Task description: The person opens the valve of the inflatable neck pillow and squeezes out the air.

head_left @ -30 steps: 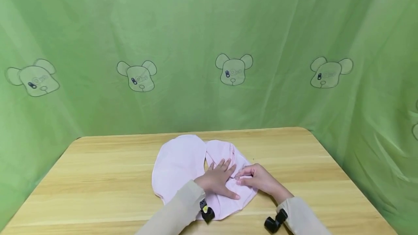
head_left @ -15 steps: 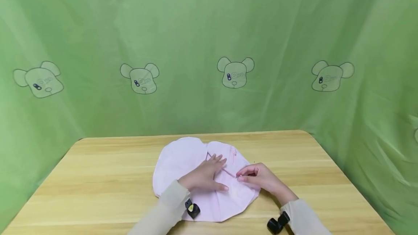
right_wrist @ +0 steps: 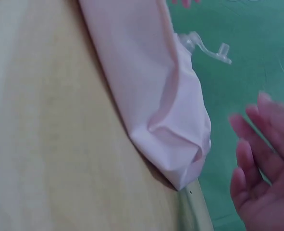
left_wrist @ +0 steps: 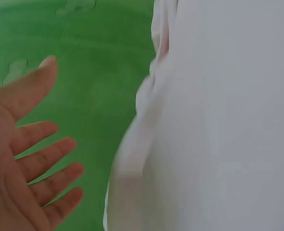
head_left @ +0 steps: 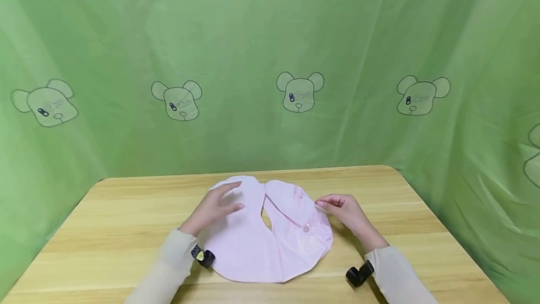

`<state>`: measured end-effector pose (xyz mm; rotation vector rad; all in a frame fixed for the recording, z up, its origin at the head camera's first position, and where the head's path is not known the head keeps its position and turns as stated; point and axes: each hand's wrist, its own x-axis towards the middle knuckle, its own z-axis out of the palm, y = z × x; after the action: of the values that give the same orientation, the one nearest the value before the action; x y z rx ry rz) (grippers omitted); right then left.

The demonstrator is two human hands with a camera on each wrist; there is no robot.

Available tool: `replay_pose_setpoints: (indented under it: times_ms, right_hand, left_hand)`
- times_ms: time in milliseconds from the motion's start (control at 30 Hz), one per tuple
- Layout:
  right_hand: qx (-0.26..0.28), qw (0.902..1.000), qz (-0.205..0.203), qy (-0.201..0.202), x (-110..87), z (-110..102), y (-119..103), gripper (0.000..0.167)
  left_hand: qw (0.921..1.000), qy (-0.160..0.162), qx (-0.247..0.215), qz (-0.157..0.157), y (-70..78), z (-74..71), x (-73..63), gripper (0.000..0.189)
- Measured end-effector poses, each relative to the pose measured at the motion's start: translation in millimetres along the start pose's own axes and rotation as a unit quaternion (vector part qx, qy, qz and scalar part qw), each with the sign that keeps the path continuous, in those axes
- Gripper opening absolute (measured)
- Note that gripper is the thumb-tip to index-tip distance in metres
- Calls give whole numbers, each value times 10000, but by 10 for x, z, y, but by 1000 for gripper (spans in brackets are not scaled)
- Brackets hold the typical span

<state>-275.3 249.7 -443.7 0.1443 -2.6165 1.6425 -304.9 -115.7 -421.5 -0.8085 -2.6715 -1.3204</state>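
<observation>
A flat, pale pink inflatable neck pillow (head_left: 249, 252) lies on the table, its two lobes meeting at the far side around a narrow gap. On the right lobe is a clear valve (head_left: 306, 228); the right wrist view shows its plastic cap (right_wrist: 223, 52) hanging out on a strap. My left hand (head_left: 213, 208) is over the left lobe with thumb and fingers spread, holding nothing. Beside the right lobe's outer edge is my right hand (head_left: 346, 210). Its fingers bend loosely, and in the right wrist view the hand (right_wrist: 271, 168) stands apart from the creased pink material (right_wrist: 137, 67).
The wood-grain table (head_left: 126, 229) extends on both sides of the pillow. Behind and around it hangs a green curtain (head_left: 236, 135) printed with bear heads. A small black device (head_left: 203, 256) is strapped at the left wrist, another black device (head_left: 360, 274) at the right.
My left hand has come off the pillow's middle and moved left. My right hand has let go at the valve and moved away to the right edge. Valve and centre gap now show.
</observation>
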Motion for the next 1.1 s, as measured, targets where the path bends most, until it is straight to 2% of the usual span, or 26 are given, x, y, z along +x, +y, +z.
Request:
replay_pose_setpoints:
  times_ms: [100,200,333,433,600,767,833,967,1100]
  right_hand:
    - [-173,9990,248,333,67,9,7,27]
    - [-225,9983,301,455,147,43,30,28]
    - [-38,9989,158,443,228,114,62,27]
    - [-1,9987,205,460,266,171,64,24]
    - [-236,9980,386,452,302,248,31,22]
    - [-252,9982,374,406,315,289,28,19]
    - [-281,9979,415,413,319,298,31,19]
    - [-333,9961,654,490,323,308,38,19]
    - [-358,9951,749,537,340,323,37,20]
  left_hand:
    - [9986,466,-10,-259,-156,-127,-50,56]
    - [9960,742,-10,-490,-302,-229,-77,50]
    - [9922,960,13,-798,-484,-313,-105,44]
    - [9885,1079,2,-1058,-609,-340,-119,41]
    - [9812,1183,-364,-1480,-764,-350,-160,39]
    - [9746,1273,-612,-1737,-845,-354,-180,34]
    - [9696,1305,-781,-1918,-852,-355,-184,33]
    - [9615,1233,-1074,-2210,-852,-348,-191,32]
    - [9580,1164,-1170,-2346,-859,-333,-194,28]
